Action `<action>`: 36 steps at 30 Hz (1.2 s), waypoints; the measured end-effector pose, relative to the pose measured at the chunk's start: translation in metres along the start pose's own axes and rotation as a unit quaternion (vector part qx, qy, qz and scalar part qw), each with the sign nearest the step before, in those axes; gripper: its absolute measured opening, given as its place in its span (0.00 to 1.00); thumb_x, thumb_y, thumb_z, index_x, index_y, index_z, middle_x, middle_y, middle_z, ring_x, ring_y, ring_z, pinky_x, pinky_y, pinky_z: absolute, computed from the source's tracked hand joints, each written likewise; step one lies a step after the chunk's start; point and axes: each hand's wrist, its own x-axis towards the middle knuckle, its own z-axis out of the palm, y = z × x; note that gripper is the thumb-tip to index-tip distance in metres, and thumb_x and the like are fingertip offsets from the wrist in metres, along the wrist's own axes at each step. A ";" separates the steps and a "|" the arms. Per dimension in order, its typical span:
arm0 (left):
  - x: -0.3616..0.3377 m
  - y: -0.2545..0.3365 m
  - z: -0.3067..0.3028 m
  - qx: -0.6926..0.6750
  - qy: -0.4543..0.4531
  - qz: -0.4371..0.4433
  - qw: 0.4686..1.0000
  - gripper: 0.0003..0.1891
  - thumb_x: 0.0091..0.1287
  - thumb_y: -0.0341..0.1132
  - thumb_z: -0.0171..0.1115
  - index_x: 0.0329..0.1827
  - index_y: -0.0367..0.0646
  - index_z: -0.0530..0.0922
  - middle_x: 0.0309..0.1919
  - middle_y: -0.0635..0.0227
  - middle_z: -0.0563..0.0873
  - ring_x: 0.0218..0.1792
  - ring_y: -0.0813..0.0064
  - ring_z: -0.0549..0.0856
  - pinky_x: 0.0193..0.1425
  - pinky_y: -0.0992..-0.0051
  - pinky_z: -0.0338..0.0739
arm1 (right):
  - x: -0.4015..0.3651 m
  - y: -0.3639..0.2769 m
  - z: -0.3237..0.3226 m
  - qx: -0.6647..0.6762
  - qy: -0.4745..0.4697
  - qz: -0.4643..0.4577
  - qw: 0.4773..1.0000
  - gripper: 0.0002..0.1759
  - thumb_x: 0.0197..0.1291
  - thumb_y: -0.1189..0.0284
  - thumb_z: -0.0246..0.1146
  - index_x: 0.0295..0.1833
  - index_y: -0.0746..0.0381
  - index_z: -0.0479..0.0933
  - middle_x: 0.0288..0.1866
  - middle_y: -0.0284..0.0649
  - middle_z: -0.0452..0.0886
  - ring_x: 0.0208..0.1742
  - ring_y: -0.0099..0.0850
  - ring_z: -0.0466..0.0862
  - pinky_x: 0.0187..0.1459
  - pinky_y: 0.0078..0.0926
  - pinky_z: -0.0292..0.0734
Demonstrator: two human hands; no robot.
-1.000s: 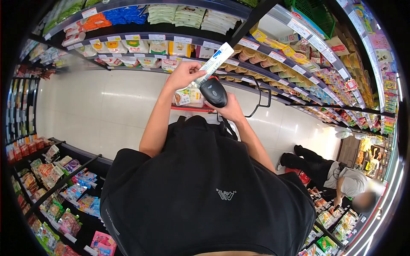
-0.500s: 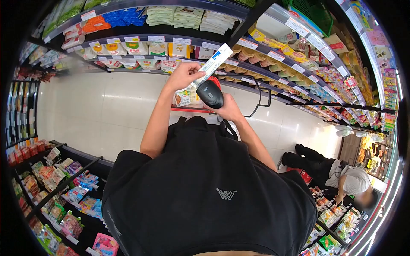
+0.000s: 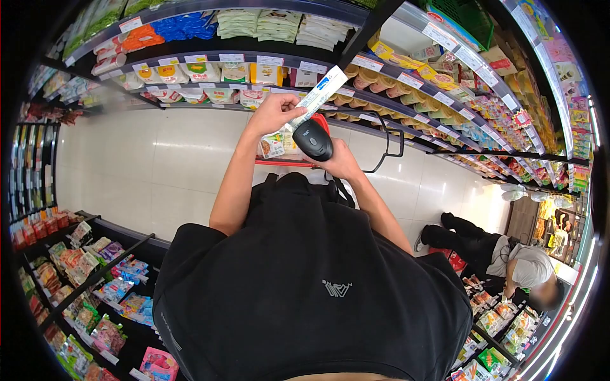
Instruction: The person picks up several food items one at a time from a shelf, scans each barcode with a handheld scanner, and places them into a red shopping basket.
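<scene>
The left hand grips a long white box. Just below it, the right hand squeezes a black scanner.

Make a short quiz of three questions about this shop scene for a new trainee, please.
1. True or false: the left hand holds a white box.
2. What does the right hand hold? A) a scanner B) a cup C) a green bottle
3. Fill in: another person crouches at the right, beside the low ____.
Key: 1 true; 2 A; 3 shelves.
</scene>
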 end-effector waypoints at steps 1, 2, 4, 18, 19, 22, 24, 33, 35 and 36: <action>0.000 0.000 0.000 -0.001 -0.001 -0.004 1.000 0.10 0.62 0.34 0.67 0.30 0.35 0.79 0.18 0.79 0.73 0.21 0.89 0.67 0.25 0.81 0.61 | 0.000 -0.001 -0.001 0.000 -0.003 0.001 1.000 0.20 0.47 0.63 0.73 0.36 0.68 0.77 0.26 0.41 0.82 0.27 0.27 0.81 0.34 0.29 0.76; 0.000 0.000 0.001 -0.001 -0.002 -0.004 1.000 0.10 0.62 0.34 0.67 0.30 0.35 0.79 0.18 0.79 0.73 0.21 0.89 0.67 0.25 0.81 0.61 | -0.001 -0.002 -0.001 0.001 -0.005 0.003 1.000 0.20 0.47 0.63 0.73 0.36 0.68 0.77 0.26 0.41 0.82 0.27 0.27 0.81 0.34 0.29 0.76; 0.000 0.000 0.001 0.008 -0.002 -0.004 1.000 0.11 0.62 0.35 0.67 0.30 0.36 0.78 0.18 0.79 0.72 0.21 0.89 0.67 0.25 0.81 0.61 | -0.001 0.002 0.000 -0.006 -0.005 0.007 1.000 0.20 0.47 0.63 0.74 0.36 0.68 0.77 0.26 0.41 0.82 0.27 0.27 0.82 0.33 0.29 0.76; -0.005 0.001 0.004 0.012 -0.009 0.006 1.000 0.11 0.61 0.35 0.67 0.30 0.36 0.79 0.19 0.78 0.74 0.21 0.89 0.68 0.25 0.81 0.62 | -0.006 0.004 0.002 -0.008 -0.011 0.013 1.000 0.21 0.48 0.62 0.73 0.38 0.67 0.78 0.28 0.42 0.83 0.29 0.26 0.82 0.34 0.29 0.76; -0.007 0.003 0.004 0.007 -0.009 0.003 1.000 0.10 0.62 0.35 0.67 0.30 0.35 0.79 0.19 0.79 0.75 0.21 0.90 0.69 0.25 0.82 0.63 | -0.007 0.009 0.004 -0.010 0.020 0.004 1.000 0.20 0.48 0.63 0.73 0.39 0.67 0.78 0.30 0.41 0.83 0.30 0.26 0.82 0.35 0.28 0.76; -0.010 0.006 0.000 0.004 -0.044 -0.024 0.999 0.08 0.62 0.33 0.68 0.34 0.37 0.80 0.24 0.79 0.78 0.25 0.91 0.72 0.28 0.84 0.65 | -0.007 0.021 -0.001 0.083 0.086 0.007 0.993 0.22 0.48 0.64 0.74 0.44 0.67 0.78 0.37 0.40 0.84 0.37 0.27 0.82 0.41 0.28 0.76; -0.013 0.002 0.000 -0.015 -0.067 -0.017 0.997 0.09 0.62 0.34 0.68 0.35 0.36 0.80 0.25 0.78 0.78 0.26 0.91 0.72 0.29 0.84 0.66 | -0.008 0.029 -0.013 0.247 0.114 0.051 0.961 0.21 0.49 0.67 0.74 0.47 0.65 0.78 0.41 0.35 0.83 0.42 0.22 0.80 0.47 0.24 0.75; -0.020 -0.011 0.022 0.015 -0.167 -0.073 0.983 0.14 0.62 0.34 0.68 0.46 0.34 0.80 0.33 0.72 0.82 0.36 0.85 0.78 0.42 0.80 0.74 | -0.016 0.036 -0.047 0.229 0.102 -0.003 0.968 0.16 0.52 0.72 0.72 0.46 0.65 0.79 0.37 0.34 0.84 0.35 0.22 0.79 0.40 0.24 0.75; -0.017 -0.035 0.026 0.048 -0.155 -0.060 0.985 0.21 0.64 0.39 0.66 0.53 0.32 0.77 0.39 0.64 0.84 0.41 0.77 0.82 0.47 0.76 0.76 | -0.017 0.033 -0.045 0.155 0.131 -0.008 0.979 0.17 0.50 0.70 0.73 0.44 0.66 0.80 0.37 0.35 0.85 0.35 0.23 0.80 0.41 0.25 0.76; -0.019 -0.040 0.027 0.128 -0.090 -0.071 0.985 0.24 0.64 0.43 0.64 0.55 0.32 0.75 0.43 0.59 0.84 0.44 0.72 0.83 0.49 0.73 0.77 | -0.018 0.034 -0.043 0.095 0.135 0.003 0.986 0.18 0.49 0.69 0.74 0.43 0.67 0.80 0.36 0.37 0.85 0.36 0.23 0.81 0.42 0.25 0.76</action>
